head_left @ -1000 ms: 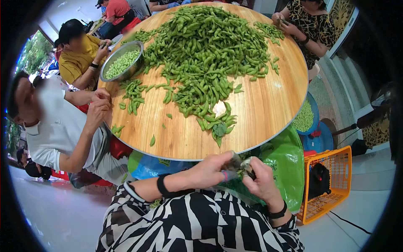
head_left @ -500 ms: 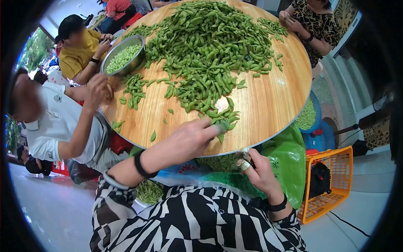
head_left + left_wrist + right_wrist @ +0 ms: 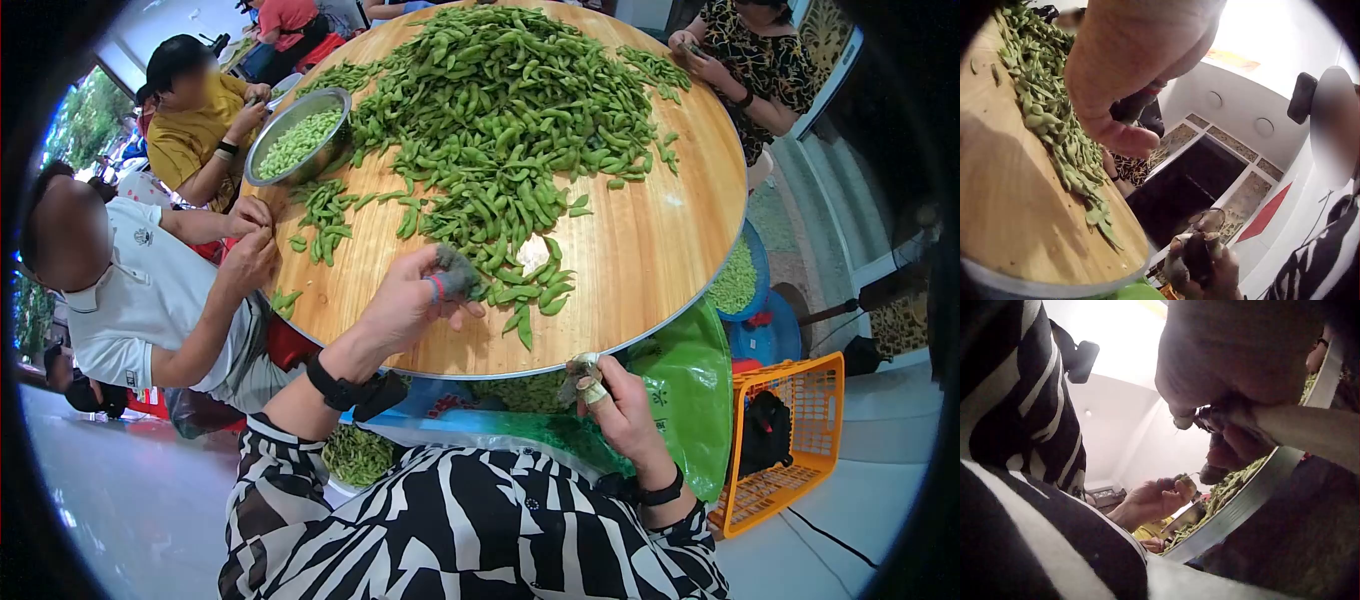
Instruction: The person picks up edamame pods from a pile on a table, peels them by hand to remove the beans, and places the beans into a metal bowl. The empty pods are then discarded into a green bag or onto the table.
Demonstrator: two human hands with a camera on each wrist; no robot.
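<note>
My left hand (image 3: 405, 295) hangs over the near part of the table at the edge of the edamame pods (image 3: 500, 205). Its fingers bend inward, and grey covers sit on the fingertips (image 3: 457, 272), one with a red band. I cannot tell whether a pod is between them. My right hand (image 3: 622, 405) stays low, just off the table's near rim, with fingers loosely bent. Its thumb wears a pale wrap and a finger has a grey cover. In the left wrist view, the right hand's covered fingers (image 3: 1177, 265) stand apart.
A steel bowl (image 3: 345, 125) of shelled beans stands at the table's left. Below the near rim hangs a green plastic bag (image 3: 690, 400), beside an orange crate (image 3: 800, 440). Blue basins (image 3: 765, 325) sit at the right. Other people, one in a white shirt (image 3: 150, 260), work round the round table (image 3: 640, 290).
From beside the right hand, the left hand has reached out to the pods, then moved left along their edge. The right hand has stayed low near the rim.
</note>
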